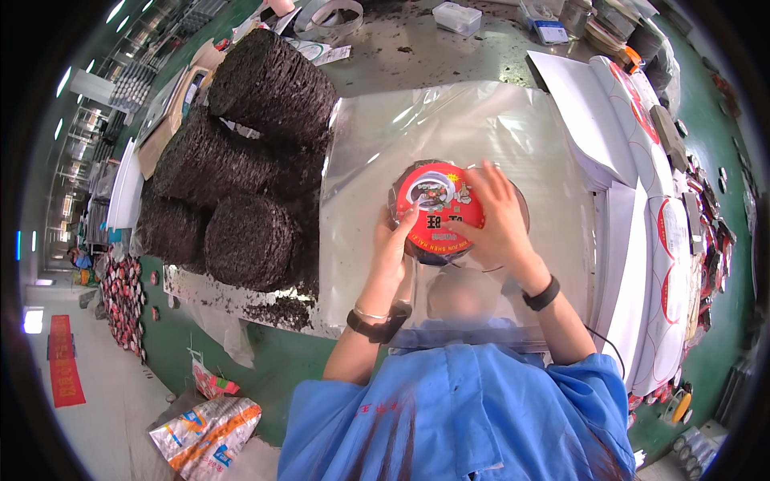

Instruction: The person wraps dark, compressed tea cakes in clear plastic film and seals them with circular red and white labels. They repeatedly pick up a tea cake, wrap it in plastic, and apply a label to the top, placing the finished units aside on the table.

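A round packet with a red printed label [442,192] is in front of me, over a sheet of clear plastic film [373,138]. Dark material shows at the packet's rim. My left hand [394,240] grips its near left edge, with the thumb on the label. My right hand [496,210] lies against the right side of the packet, fingers spread and thumb on the label. A round edge shows behind the right hand; what it belongs to is mostly hidden. The film reflects light and a blurred shape below the packet.
Several thick round stacks of dark dried sheets, likely seaweed [271,78], stand at the left. White sheets with red printing [668,258] lie along the right. At the back are a clear plastic box [457,19] and a ring-shaped band [328,18]. Dark crumbs litter the table.
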`<action>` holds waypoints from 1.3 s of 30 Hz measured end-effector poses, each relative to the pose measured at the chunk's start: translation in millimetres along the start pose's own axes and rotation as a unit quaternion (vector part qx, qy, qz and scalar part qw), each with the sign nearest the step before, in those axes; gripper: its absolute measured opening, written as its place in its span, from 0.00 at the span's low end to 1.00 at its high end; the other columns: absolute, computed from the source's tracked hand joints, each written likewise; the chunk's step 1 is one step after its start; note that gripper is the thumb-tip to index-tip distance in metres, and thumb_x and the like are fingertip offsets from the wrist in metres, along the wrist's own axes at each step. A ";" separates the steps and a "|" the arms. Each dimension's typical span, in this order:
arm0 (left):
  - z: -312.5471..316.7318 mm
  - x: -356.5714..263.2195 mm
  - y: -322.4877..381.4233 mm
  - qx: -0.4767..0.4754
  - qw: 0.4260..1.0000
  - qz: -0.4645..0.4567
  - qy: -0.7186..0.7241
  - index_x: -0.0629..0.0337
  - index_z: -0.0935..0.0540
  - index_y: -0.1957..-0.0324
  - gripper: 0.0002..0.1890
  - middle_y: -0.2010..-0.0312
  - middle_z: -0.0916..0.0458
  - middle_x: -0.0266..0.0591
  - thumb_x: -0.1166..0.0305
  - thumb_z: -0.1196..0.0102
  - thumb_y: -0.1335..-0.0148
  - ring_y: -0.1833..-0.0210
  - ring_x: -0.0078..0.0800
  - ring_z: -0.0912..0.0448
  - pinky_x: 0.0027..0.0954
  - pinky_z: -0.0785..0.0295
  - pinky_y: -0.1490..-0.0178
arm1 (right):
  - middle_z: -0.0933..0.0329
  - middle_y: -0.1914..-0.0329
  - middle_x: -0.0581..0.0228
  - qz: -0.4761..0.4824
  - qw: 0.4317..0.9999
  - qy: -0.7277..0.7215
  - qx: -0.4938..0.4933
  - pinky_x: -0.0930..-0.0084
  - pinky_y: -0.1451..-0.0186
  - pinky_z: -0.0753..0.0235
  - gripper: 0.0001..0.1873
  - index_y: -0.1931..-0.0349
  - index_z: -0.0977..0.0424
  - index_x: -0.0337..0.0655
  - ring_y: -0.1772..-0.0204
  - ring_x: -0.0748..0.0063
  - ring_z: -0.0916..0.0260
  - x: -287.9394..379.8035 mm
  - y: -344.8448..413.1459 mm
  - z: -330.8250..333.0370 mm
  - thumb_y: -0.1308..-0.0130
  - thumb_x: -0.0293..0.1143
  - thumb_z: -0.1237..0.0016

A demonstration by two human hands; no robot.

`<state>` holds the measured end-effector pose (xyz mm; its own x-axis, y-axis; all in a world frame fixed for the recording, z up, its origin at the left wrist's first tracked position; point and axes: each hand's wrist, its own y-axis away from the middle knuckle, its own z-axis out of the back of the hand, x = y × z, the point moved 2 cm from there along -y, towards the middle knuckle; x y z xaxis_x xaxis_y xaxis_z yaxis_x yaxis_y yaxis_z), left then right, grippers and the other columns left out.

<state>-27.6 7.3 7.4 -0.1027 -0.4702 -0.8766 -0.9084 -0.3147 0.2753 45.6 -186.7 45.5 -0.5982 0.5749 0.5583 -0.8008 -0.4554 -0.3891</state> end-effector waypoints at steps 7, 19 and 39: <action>-29.1 -9.4 22.2 0.104 0.991 -0.082 -0.031 0.59 0.37 0.29 0.38 0.41 0.24 0.41 0.53 0.34 0.32 0.39 0.27 0.25 0.34 0.31 0.33 | 0.21 0.42 0.53 -0.193 0.865 -0.460 -0.063 0.67 0.36 0.22 0.32 0.27 0.40 0.35 0.42 0.65 0.21 -79.4 20.0 100.2 0.28 0.30 0.44; -42.6 17.9 46.3 0.250 0.697 -0.365 -0.565 0.56 0.22 0.41 0.33 0.40 0.24 0.39 0.55 0.26 0.47 0.35 0.42 0.28 0.48 0.37 0.27 | 0.49 0.16 0.56 0.074 0.956 0.022 0.284 0.56 0.17 0.47 0.62 0.20 0.51 0.44 0.16 0.53 0.53 -80.3 141.2 111.7 0.50 0.56 0.30; -82.0 -70.4 129.7 0.363 0.806 -0.202 -0.423 0.59 0.13 0.55 0.12 0.65 0.19 0.43 0.74 0.30 0.42 0.62 0.38 0.21 0.39 0.28 0.56 | 0.15 0.52 0.59 0.038 0.975 -0.213 0.059 0.70 0.42 0.24 0.04 0.68 0.22 0.34 0.46 0.63 0.19 7.5 -31.3 159.4 0.39 0.21 0.39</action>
<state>-105.0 -68.1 137.2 0.2992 0.3761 -0.8769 -0.9033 0.4077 -0.1334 71.1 -276.5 178.7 -0.5682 0.2142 0.7945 -0.7307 -0.5753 -0.3675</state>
